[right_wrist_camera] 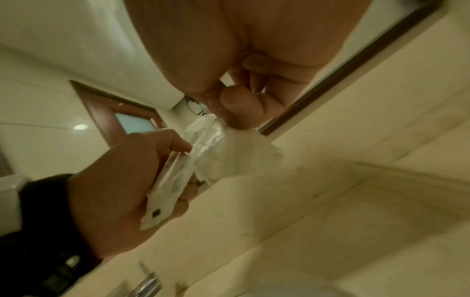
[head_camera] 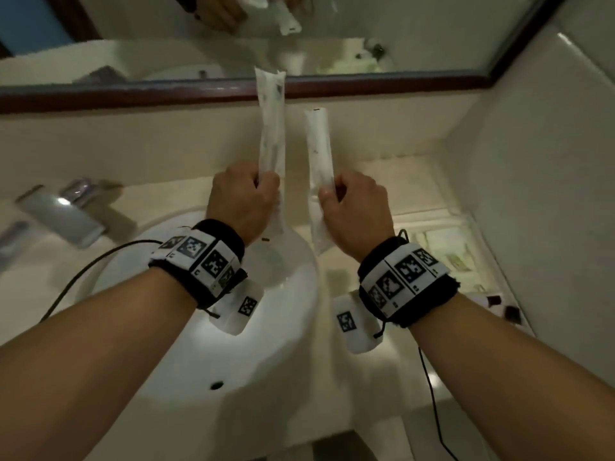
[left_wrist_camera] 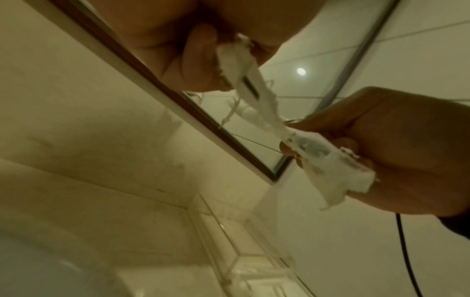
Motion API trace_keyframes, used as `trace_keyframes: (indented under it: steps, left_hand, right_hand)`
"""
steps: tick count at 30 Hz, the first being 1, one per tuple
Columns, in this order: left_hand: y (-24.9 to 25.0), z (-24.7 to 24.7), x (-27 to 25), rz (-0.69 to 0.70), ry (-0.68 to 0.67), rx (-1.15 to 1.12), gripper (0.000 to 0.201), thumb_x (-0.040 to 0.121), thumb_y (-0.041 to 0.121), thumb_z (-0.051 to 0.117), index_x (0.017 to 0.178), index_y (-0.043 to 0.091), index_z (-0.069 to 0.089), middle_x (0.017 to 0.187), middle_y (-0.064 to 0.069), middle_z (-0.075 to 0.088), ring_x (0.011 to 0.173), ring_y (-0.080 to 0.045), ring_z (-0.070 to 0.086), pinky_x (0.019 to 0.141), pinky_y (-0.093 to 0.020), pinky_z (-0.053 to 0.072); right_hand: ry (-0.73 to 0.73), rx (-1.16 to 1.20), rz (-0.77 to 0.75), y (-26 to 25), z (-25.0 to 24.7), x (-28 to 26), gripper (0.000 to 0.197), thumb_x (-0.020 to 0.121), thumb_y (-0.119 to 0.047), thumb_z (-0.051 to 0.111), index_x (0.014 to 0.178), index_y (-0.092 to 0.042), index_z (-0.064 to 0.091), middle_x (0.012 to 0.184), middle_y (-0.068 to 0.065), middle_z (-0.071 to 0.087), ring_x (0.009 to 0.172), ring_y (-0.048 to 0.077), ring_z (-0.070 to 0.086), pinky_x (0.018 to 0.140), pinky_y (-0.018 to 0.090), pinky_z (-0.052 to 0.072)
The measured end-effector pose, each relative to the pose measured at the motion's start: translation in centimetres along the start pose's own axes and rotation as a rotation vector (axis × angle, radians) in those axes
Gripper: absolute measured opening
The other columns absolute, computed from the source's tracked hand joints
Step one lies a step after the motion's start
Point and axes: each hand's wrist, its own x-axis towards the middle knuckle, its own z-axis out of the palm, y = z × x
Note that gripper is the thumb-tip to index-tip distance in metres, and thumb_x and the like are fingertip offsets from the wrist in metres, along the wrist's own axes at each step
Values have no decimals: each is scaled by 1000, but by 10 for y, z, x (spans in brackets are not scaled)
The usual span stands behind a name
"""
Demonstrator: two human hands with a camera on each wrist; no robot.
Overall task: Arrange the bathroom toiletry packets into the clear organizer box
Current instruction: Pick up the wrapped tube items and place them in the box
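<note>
Above the sink (head_camera: 186, 344) my left hand (head_camera: 241, 202) grips one long packet (head_camera: 271, 128), my right hand (head_camera: 357, 207) another (head_camera: 319, 148); lower both flat into the box (head_camera: 459, 251) at the counter's right corner.

Head cam: high, looks steeply down over both forearms at the white oval ceramic sink (head_camera: 273, 327). Wrist cams: very close under each palm, face up toward the brown-framed wall mirror (left_wrist_camera: 229, 128). All three views share both long white paper packets (head_camera: 271, 128) (head_camera: 319, 151).
</note>
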Motion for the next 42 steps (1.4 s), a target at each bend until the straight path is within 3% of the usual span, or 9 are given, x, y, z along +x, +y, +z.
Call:
trace_keyframes:
  steps: [5,8,11,14,19,28,34,39,42]
  left_hand:
    - [49,85,-1,154,-228,35,37,99,26,45,71,5,56,70,-14,59,65,-30,53,54,-32,36]
    - [70,129,-2,182,-378,165,33,103,31,39,81,10,52,73,-1,53,73,-24,48,62,-31,30]
    - [84,168,-3,239,-507,269,29,104,30,38,84,12,50,82,-2,53,76,-23,47,67,-29,32]
    - [87,200,0,253,-599,325,33,102,31,44,77,13,53,76,-3,56,71,-23,50,59,-30,33]
    - [85,233,10,226,-641,452,35,98,37,51,68,19,56,66,-2,57,64,-21,51,53,-28,33]
    - [76,262,18,282,-652,709,27,93,18,52,97,39,68,94,-2,68,82,-30,64,72,-35,54]
    - [76,269,24,354,-601,802,27,94,18,50,101,38,67,95,-4,66,72,-26,51,66,-31,45]
    - [80,272,29,397,-549,853,19,97,26,51,101,34,68,79,-2,54,67,-27,49,63,-30,41]
    - [79,274,31,432,-533,829,18,97,29,51,105,30,67,86,-5,65,74,-31,59,66,-33,47]
  right_hand:
    - [135,101,202,83,-47,-16,25,97,-26,56,79,-8,55,70,-1,56,64,16,51,53,26,34]
    - [181,163,337,129,-63,-24,24,96,-25,57,83,-6,59,77,5,64,73,23,60,64,34,47]
    - [232,228,468,170,-73,-30,27,94,-23,59,70,-11,56,69,5,63,71,26,61,67,37,50]
    - [251,295,580,201,-73,-36,33,91,-20,63,61,-12,53,61,3,60,64,23,61,63,33,50]
    - [237,367,723,232,-60,-38,32,89,-21,66,65,-2,58,63,10,66,64,27,65,64,34,54]
    - [123,478,797,246,-43,-27,26,93,-18,64,70,-5,64,56,-2,72,59,10,73,72,35,62]
    - [101,561,798,247,-33,-15,21,93,-15,65,78,0,66,64,3,76,59,11,73,71,33,63]
    - [58,673,815,247,-24,-7,35,94,-11,64,59,-8,59,60,4,74,66,18,76,78,44,62]
    - [53,748,840,247,-17,-4,41,94,-8,62,53,-4,57,54,6,70,66,26,76,77,51,61]
